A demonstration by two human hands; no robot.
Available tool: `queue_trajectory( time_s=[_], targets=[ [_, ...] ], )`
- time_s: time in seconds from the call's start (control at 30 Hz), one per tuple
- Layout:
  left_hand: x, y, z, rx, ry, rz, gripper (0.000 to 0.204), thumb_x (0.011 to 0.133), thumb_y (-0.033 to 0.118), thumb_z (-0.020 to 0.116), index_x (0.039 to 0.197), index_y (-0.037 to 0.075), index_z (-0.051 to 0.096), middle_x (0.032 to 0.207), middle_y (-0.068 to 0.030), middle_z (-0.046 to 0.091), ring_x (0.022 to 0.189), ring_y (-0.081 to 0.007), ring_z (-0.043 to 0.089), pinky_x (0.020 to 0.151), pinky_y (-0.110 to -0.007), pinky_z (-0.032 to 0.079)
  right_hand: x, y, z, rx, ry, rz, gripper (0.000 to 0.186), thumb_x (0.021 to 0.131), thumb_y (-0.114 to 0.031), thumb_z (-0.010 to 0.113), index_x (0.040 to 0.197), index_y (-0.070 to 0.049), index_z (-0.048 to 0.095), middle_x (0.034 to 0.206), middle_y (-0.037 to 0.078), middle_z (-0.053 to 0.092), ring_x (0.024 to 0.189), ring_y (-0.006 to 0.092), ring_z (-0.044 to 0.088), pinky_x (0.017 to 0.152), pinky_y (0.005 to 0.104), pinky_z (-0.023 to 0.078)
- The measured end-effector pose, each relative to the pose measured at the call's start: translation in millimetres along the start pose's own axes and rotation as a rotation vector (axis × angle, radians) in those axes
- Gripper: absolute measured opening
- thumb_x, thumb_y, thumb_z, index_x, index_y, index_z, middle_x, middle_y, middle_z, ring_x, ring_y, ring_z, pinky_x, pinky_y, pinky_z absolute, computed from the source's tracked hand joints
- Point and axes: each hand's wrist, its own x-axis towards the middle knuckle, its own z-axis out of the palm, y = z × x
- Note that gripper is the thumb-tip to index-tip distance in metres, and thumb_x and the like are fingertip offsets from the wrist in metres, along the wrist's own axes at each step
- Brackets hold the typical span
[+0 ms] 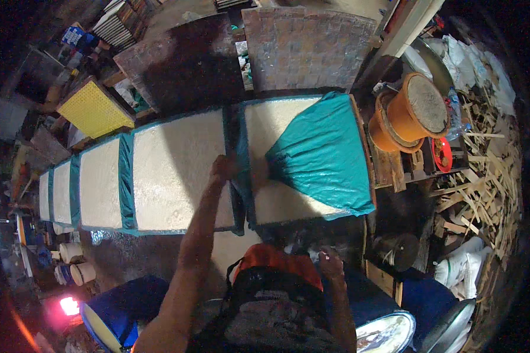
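My left hand (222,169) is closed in a fist over the strip between two shallow trays. A teal cloth (327,156) narrows in folds toward this fist, which seems to grip its gathered end; blur hides the exact grip. The cloth covers the right part of the rightmost tray, whose pale, creamy white filling (271,126) shows on the left. To the left of it, a large tray of the same pale filling (185,176) lies partly in shadow. My right hand (331,263) hangs low by my body, with whitish bits on it. Its fingers are too dim to read.
More pale-filled trays (103,182) lined with teal cloth run leftward. Dark boards (306,47) lean behind, beside a yellow perforated panel (94,109). Orange-brown buckets (424,106) and a wood scrap heap (483,182) lie right. Blue drums (121,303) stand near me.
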Motion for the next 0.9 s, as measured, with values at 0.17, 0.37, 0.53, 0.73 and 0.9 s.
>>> queue_trajectory(
  time_s=[0.17, 0.37, 0.53, 0.73, 0.9],
  targets=[
    [-15, -51, -46, 0.004, -0.124, 0.115, 0.040, 0.096, 0.037, 0.046, 0.085, 0.001, 0.060, 0.060, -0.0084, 0.054, 0.050, -0.0193, 0.056, 0.047, -0.035, 0.045, -1, 30, 11, 0.090, -0.034, -0.102, 0.034, 0.089, -0.029, 0.056, 0.116, -0.011, 0.065, 0.113, 0.017, 0.066, 0.102, 0.0324, 0.065, 0.088, 0.0432, 0.051],
    [-26, -53, -61, -0.188, -0.159, -0.359, 0.052, 0.090, 0.052, 0.055, 0.092, 0.001, 0.065, 0.074, -0.0096, 0.063, 0.059, -0.0163, 0.061, 0.049, -0.030, 0.047, 2, 51, 12, -0.165, -0.060, -0.060, 0.033, 0.091, -0.028, 0.054, 0.117, -0.012, 0.065, 0.111, 0.018, 0.067, 0.099, 0.0341, 0.065, 0.085, 0.0449, 0.052],
    [-45, -57, -67, -0.722, 0.061, -0.216, 0.055, 0.083, 0.051, 0.068, 0.109, 0.002, 0.063, 0.094, -0.0094, 0.066, 0.079, -0.0193, 0.064, 0.065, -0.034, 0.053, 15, 57, 18, -0.145, -0.013, -0.060, 0.034, 0.091, -0.028, 0.054, 0.118, -0.010, 0.063, 0.112, 0.018, 0.066, 0.096, 0.0356, 0.066, 0.084, 0.0450, 0.052],
    [-52, -12, -94, -0.729, 0.362, -0.089, 0.041, 0.084, 0.025, 0.071, 0.112, -0.002, 0.057, 0.113, -0.0160, 0.062, 0.103, -0.0233, 0.061, 0.082, -0.035, 0.052, 29, 6, 5, -0.343, -0.012, -0.431, 0.031, 0.092, -0.029, 0.056, 0.116, -0.011, 0.063, 0.110, 0.017, 0.067, 0.096, 0.0357, 0.065, 0.082, 0.0465, 0.051],
    [-49, 54, -88, -0.005, 1.040, 0.436, 0.014, 0.088, 0.008, 0.060, 0.101, 0.005, 0.063, 0.109, -0.0090, 0.057, 0.082, -0.0193, 0.060, 0.075, -0.029, 0.051, 64, -100, 6, 0.075, -0.048, -0.476, 0.034, 0.090, -0.021, 0.061, 0.122, -0.009, 0.061, 0.114, 0.016, 0.065, 0.105, 0.0340, 0.062, 0.088, 0.0426, 0.050]
  ],
)
